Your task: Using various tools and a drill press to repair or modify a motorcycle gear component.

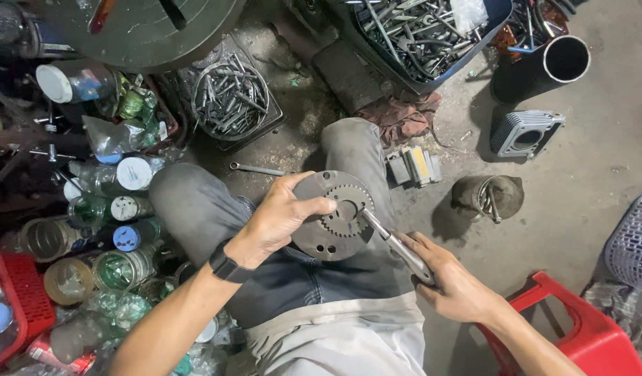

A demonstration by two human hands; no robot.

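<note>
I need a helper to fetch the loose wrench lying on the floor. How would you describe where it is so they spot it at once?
Start at the seated person's knees in grey trousers. On the dirty concrete between them, just above the round metal disc held in the left hand, lies the wrench. It is slim, silvery and alone, unlike the tools heaped in the round tin beyond.
</note>
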